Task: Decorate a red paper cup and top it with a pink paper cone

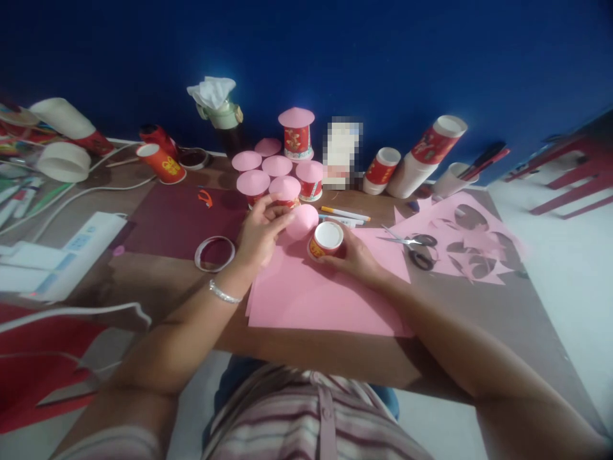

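Note:
My left hand [261, 231] pinches a pink paper cone [303, 220] over a pink sheet [325, 294] on the table. My right hand [352, 255] grips a small red-and-white paper cup [326, 239], tilted with its white inside facing me, right beside the cone. Just behind both hands stands a cluster of several cups capped with pink cones [278, 176]. A taller stacked one [296, 133] stands at the back.
Scissors [416, 245] lie on cut pink paper scraps [460, 239] to the right. Pens [343, 214], a tape ring [214, 253], a dark red sheet [177, 220], cup stacks [421, 156] and a tissue holder [218, 105] surround the work spot. Cables and a white device [57, 255] lie left.

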Demonstrator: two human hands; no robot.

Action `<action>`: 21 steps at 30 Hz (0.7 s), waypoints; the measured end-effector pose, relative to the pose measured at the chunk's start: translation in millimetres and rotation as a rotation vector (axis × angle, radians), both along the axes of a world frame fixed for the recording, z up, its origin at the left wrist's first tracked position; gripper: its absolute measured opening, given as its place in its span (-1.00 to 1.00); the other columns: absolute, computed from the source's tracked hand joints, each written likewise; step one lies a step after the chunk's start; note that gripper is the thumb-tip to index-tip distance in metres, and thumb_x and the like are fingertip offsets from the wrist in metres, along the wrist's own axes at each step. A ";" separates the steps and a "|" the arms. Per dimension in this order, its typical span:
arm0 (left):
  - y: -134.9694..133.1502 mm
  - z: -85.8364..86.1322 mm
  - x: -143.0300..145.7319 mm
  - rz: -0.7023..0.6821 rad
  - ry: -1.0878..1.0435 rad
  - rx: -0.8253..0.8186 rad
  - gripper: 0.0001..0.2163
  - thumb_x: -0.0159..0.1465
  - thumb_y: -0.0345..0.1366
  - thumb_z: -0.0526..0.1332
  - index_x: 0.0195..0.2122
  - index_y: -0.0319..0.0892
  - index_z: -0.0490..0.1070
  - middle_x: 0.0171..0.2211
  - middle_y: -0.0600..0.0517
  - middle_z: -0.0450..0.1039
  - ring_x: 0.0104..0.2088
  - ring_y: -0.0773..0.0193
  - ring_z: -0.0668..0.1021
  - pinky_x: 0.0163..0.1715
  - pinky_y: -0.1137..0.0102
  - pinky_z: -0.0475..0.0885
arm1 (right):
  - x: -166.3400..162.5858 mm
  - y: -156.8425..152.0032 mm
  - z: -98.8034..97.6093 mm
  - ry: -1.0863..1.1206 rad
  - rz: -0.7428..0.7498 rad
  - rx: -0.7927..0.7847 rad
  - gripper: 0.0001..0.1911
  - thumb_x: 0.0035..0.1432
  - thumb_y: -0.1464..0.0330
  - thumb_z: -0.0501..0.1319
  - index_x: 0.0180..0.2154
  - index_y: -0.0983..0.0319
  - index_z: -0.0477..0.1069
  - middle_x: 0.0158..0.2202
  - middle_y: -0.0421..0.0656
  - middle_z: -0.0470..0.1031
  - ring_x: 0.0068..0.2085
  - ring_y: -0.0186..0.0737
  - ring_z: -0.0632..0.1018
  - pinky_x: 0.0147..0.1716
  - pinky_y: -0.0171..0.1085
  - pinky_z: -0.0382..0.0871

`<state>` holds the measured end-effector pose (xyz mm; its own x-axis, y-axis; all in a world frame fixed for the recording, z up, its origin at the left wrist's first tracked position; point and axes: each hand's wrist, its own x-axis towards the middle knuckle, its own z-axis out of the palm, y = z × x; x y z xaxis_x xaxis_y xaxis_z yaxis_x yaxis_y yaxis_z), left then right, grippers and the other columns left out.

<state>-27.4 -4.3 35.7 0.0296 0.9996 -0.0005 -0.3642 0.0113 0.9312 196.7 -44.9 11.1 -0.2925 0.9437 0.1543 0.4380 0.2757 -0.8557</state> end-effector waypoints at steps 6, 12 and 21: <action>2.6 19.1 8.6 -0.090 -0.234 -0.071 -0.72 0.15 -0.39 0.44 -0.12 -0.18 0.49 -0.24 0.06 0.53 -0.28 0.42 0.56 -0.26 0.54 0.50 | -3.8 0.5 -4.5 -0.005 -0.028 0.029 -0.15 0.01 0.20 0.45 0.29 0.18 0.26 0.25 0.09 0.45 0.24 0.20 0.49 0.23 0.15 0.38; 2.6 23.2 19.6 -0.150 -0.235 -0.083 -0.75 0.17 -0.39 0.42 -0.12 -0.18 0.49 -0.31 0.07 0.51 -0.36 0.43 0.54 -0.38 0.54 0.49 | 18.5 -10.4 -10.3 0.005 0.000 0.067 -0.31 0.10 0.35 0.34 0.27 0.13 0.29 0.26 0.06 0.42 0.26 0.15 0.46 0.22 0.15 0.40; 3.3 13.6 21.8 -0.129 -0.204 -0.062 -0.70 0.10 -0.34 0.49 -0.17 -0.17 0.50 -0.33 0.08 0.50 -0.38 0.41 0.53 -0.42 0.52 0.47 | 44.2 -21.0 5.8 0.033 -0.355 0.203 -0.79 0.26 0.31 0.21 -0.09 0.16 0.54 -0.15 -0.07 0.62 -0.13 -0.06 0.64 -0.14 -0.03 0.61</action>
<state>-5.6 -1.0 49.3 0.1626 0.9858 -0.0427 -0.5361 0.1246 0.8349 241.0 -66.0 17.0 0.0539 0.9345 0.3519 0.5098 0.2773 -0.8144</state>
